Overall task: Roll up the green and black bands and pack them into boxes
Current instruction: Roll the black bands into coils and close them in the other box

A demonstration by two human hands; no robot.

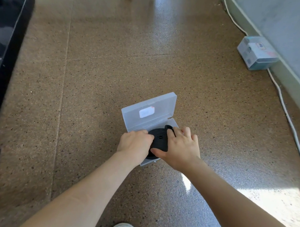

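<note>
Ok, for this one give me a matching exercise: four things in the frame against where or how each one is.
Things:
1. rolled black band
2. clear box lid
3. white cable
4. second plastic box

Places or states:
A. trails along the foot of the wall
B. stands open behind its base
C. in the box base, gripped by the left hand and right hand
D. sits shut by the wall, far from the hands

Pairs: 1-C, 2-B, 3-A, 4-D.
</note>
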